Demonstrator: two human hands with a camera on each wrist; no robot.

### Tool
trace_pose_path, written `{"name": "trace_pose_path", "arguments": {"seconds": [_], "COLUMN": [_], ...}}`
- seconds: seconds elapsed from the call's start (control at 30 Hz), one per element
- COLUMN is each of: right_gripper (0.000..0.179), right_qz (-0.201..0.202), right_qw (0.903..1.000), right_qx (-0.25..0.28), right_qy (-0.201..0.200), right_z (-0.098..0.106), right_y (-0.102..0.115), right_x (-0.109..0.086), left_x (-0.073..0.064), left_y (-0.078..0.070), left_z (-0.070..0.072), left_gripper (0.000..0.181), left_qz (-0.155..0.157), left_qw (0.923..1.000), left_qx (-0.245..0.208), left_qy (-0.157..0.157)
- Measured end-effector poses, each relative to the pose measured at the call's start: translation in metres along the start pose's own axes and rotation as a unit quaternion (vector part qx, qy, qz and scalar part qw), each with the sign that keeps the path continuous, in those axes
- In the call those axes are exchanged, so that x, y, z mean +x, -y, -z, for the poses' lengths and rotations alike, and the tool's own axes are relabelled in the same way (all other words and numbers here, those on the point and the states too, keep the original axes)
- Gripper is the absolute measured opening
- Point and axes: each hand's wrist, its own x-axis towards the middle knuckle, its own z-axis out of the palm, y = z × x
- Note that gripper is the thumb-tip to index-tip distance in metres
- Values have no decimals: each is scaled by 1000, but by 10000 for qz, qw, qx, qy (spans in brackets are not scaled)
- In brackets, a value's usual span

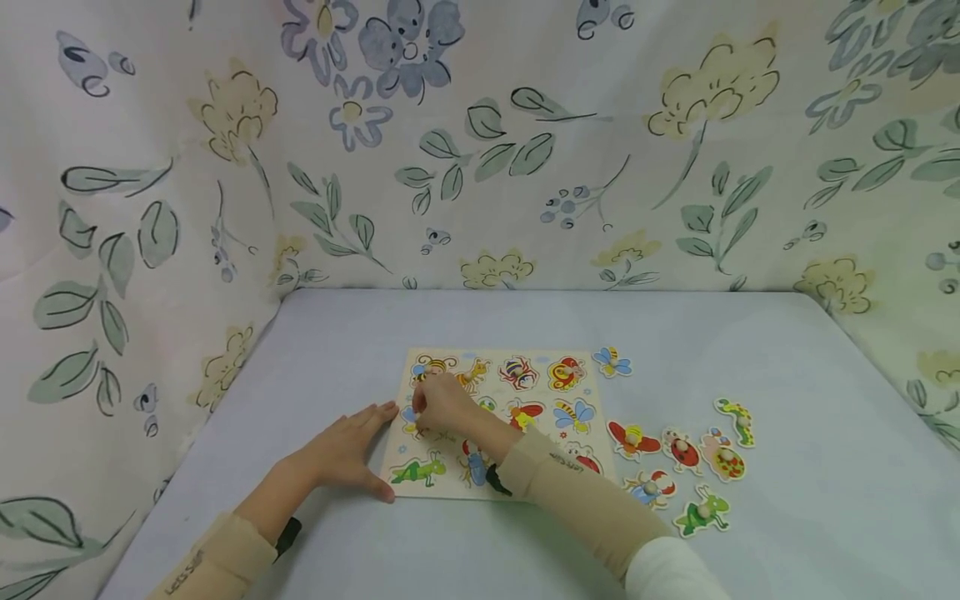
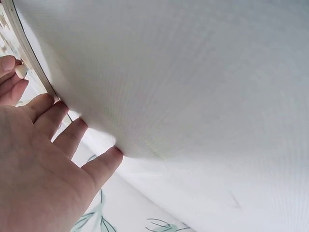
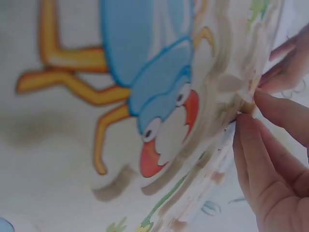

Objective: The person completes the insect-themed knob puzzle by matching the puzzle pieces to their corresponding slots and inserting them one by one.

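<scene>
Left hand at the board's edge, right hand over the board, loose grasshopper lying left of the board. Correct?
Not quite: the loose grasshopper lies right of the board, per the head view. Left hand and right hand are as you say.

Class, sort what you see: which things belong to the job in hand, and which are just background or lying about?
Job, it seems:
puzzle board
seven loose bug pieces
knob pinched by the right hand
left hand at the board's edge

Just surroundings:
floral backdrop
white table
tan cuffs
</scene>
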Motion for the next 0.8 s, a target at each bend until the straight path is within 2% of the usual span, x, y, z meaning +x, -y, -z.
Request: {"name": "trace_pose_path", "arguments": {"seconds": [0.13, 0.27, 0.33, 0.43, 0.8], "right_gripper": [11, 11, 11, 12, 14], "right_qz": [-156, -142, 80, 197, 155], "right_qw": [9994, 9982, 9986, 9983, 9942], "right_qx": [302, 550, 529, 554, 1026], "right_qy": [114, 166, 30, -62, -267], "right_z": [3, 6, 4, 8, 34], "right_y": [0, -2, -8, -13, -37], "right_x": [-2, -6, -6, -11, -32], "left_x": [0, 1, 1, 1, 0], "left_y": [1, 0, 0, 0, -3], "left_z": [-1, -1, -1, -1, 0], "left_gripper": [119, 119, 119, 120, 122], "left_qz": [-35, -12, -5, 5, 47], "left_qw": [10000, 10000, 10000, 10000, 10000], "left_qx": [13, -21, -35, -50, 51], "left_qy": [-33, -22, -12, 7, 35]}}
